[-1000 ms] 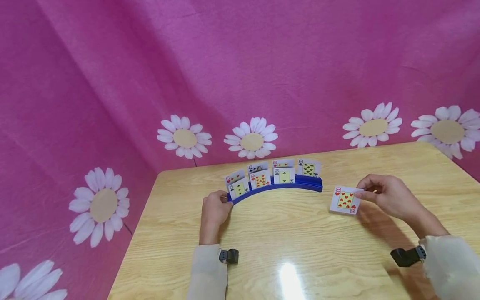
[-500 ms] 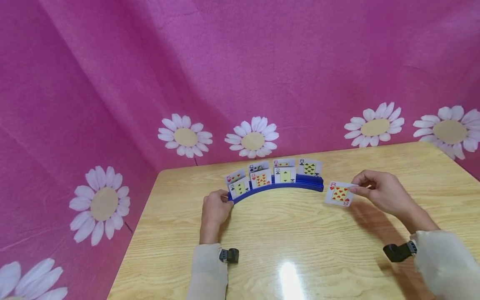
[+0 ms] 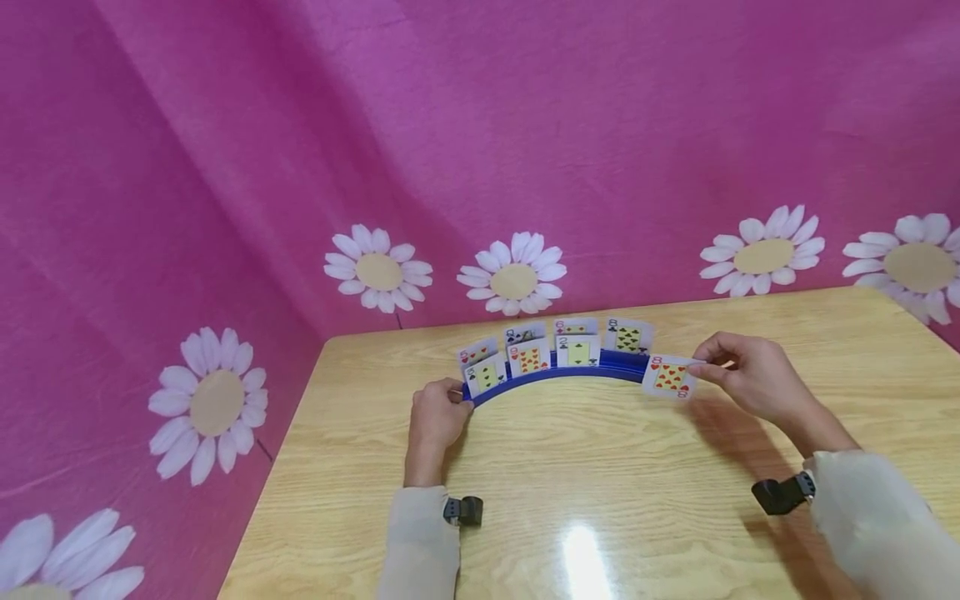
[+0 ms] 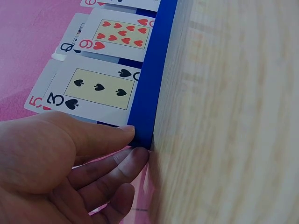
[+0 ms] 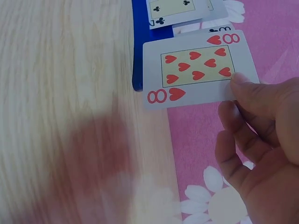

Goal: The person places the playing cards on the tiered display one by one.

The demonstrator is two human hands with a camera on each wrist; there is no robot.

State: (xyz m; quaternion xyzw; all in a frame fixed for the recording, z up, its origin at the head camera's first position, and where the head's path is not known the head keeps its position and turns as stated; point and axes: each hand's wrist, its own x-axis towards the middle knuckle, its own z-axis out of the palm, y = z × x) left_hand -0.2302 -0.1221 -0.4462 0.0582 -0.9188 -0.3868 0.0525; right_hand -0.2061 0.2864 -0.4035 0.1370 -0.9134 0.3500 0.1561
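Note:
A curved blue card holder [image 3: 624, 365] stands on the table with playing cards upright in two rows. My left hand [image 3: 437, 421] grips its left end between thumb and fingers, beside the three of spades [image 4: 98, 88]. The nine of hearts [image 3: 529, 358] and two of clubs [image 3: 578, 351] are also in front. Behind are the five of hearts [image 3: 477, 352], a queen [image 3: 525, 331], a red six [image 3: 576, 326] and the eight of clubs [image 3: 630, 335]. My right hand [image 3: 757, 379] pinches the eight of hearts [image 5: 198, 67] by its right edge. That card overlaps the holder's right end in view.
The wooden table [image 3: 525, 467] runs back to a pink cloth [image 3: 600, 150] printed with large white flowers. A dark wrist camera [image 3: 470, 511] is strapped at the left cuff, another wrist camera [image 3: 780, 495] at the right.
My right hand has moved left and slightly away from me, bringing the eight of hearts from beside the holder to its right end. My left hand keeps its grip on the left end.

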